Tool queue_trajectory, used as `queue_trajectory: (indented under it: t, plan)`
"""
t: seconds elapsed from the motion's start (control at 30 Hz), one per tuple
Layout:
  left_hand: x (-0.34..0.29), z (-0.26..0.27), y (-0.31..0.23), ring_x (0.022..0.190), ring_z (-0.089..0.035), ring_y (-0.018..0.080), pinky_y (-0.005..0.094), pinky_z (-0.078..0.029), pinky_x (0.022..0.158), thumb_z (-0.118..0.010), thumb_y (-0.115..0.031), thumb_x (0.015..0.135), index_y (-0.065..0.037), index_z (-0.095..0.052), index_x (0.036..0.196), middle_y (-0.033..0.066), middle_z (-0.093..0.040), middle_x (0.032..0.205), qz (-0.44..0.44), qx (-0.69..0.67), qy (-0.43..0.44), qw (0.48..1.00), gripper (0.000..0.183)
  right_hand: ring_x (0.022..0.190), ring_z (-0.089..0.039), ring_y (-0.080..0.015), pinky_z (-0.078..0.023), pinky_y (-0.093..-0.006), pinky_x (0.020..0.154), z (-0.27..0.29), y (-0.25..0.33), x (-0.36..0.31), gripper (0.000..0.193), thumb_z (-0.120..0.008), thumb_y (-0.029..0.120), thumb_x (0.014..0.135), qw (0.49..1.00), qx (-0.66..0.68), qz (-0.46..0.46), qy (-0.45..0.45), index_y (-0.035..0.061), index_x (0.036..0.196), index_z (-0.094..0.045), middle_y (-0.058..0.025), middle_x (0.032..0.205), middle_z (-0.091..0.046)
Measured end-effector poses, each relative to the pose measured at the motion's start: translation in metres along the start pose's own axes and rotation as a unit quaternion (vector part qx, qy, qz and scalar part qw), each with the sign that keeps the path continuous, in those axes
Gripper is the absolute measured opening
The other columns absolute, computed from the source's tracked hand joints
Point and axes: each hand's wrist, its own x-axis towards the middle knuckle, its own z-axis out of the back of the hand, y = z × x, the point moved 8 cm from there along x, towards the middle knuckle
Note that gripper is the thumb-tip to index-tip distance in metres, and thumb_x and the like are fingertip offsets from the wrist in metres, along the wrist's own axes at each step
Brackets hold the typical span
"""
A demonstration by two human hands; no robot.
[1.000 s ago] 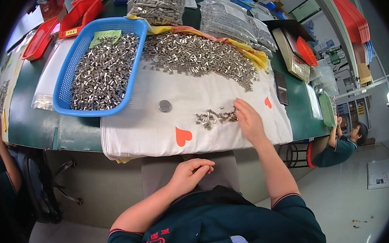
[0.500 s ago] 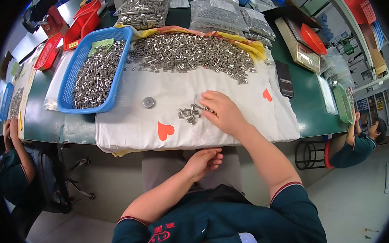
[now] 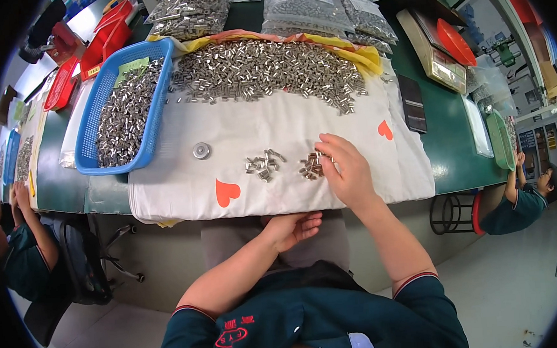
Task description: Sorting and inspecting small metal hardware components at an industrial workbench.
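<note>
My right hand [image 3: 348, 173] rests on the white cloth [image 3: 183, 186], its fingers stretched out and touching the right side of a small cluster of metal sleeves [image 3: 310, 167]. Just left of it lies another small cluster of short metal sleeves [image 3: 263, 167]. Below the table's front edge, my left hand [image 3: 295, 230] is held palm up with fingers loosely curved and nothing visible in it. A large heap of the same shiny sleeves [image 3: 266, 69] spreads across the far part of the cloth. A round grey metal piece [image 3: 201, 151] sits to the left of the small clusters.
A blue basket [image 3: 80, 144] full of sleeves stands at the left. Bags of metal parts [image 3: 307, 9] line the back. A dark flat object [image 3: 411, 104] and a scale [image 3: 441, 68] with a red tray are at the right. Co-workers [image 3: 522, 200] sit at both sides.
My right hand has moved right, and a second cluster of sleeves now shows apart from the first. The left hand's fingers have straightened a little. The whole view has shifted slightly.
</note>
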Motion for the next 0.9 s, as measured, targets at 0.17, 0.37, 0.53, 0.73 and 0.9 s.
queue_trajectory:
  t: [0.17, 0.37, 0.53, 0.73, 0.9]
  plan:
    - [0.01, -0.016, -0.009, 0.09, -0.058, 0.0179, 0.0336, -0.049, 0.076, -0.036, -0.031, 0.093, -0.008, -0.049, 0.108, 0.0073, -0.056, 0.102, 0.005, -0.042, 0.066, 0.997, 0.031, 0.097, -0.051, -0.0308, -0.044, -0.0352, 0.081, -0.024, 0.018, -0.003, 0.028, -0.062, 0.01, 0.072, 0.989, -0.147, 0.004, 0.008, 0.0002, 0.098, -0.058, -0.0145, 0.102, -0.055]
    - [0.013, -0.028, -0.013, 0.093, -0.056, 0.0174, 0.034, -0.047, 0.081, -0.031, -0.036, 0.094, -0.011, -0.045, 0.112, 0.0043, -0.054, 0.106, 0.009, -0.03, 0.108, 0.994, 0.033, 0.094, -0.052, -0.0297, -0.044, -0.0356, 0.079, -0.026, 0.022, -0.013, 0.024, -0.063, 0.01, 0.071, 0.991, -0.128, -0.021, -0.025, -0.0002, 0.092, -0.06, -0.0143, 0.097, -0.055]
    - [0.024, -0.041, -0.001, 0.097, -0.055, 0.0166, 0.0338, -0.048, 0.082, -0.028, -0.041, 0.093, -0.012, -0.043, 0.115, 0.0047, -0.053, 0.11, 0.011, -0.037, 0.215, 0.976, 0.039, 0.09, -0.054, -0.027, -0.045, -0.0342, 0.075, -0.023, 0.022, -0.021, 0.013, -0.062, 0.006, 0.071, 0.992, -0.116, -0.03, -0.042, 0.0013, 0.083, -0.062, -0.0104, 0.091, -0.057]
    - [0.03, -0.053, 0.016, 0.103, -0.052, 0.0157, 0.032, -0.047, 0.084, -0.026, -0.042, 0.093, -0.012, -0.042, 0.117, 0.0043, -0.05, 0.115, 0.036, -0.119, 0.238, 0.963, 0.042, 0.088, -0.054, -0.0271, -0.045, -0.0342, 0.074, -0.018, 0.029, -0.037, 0.013, -0.061, 0.005, 0.07, 0.994, -0.103, -0.01, -0.04, 0.0014, 0.082, -0.06, -0.0096, 0.091, -0.056]
    - [0.034, -0.046, 0.015, 0.11, -0.047, 0.0274, 0.0353, -0.041, 0.092, -0.031, -0.035, 0.092, 0.001, -0.04, 0.12, 0.0185, -0.047, 0.119, 0.006, -0.216, 0.232, 0.948, 0.047, 0.088, -0.053, -0.0272, -0.045, -0.0343, 0.073, -0.016, 0.042, -0.058, 0.014, -0.063, 0.003, 0.067, 0.997, -0.078, 0.008, -0.026, 0.0018, 0.081, -0.06, -0.0097, 0.089, -0.055]
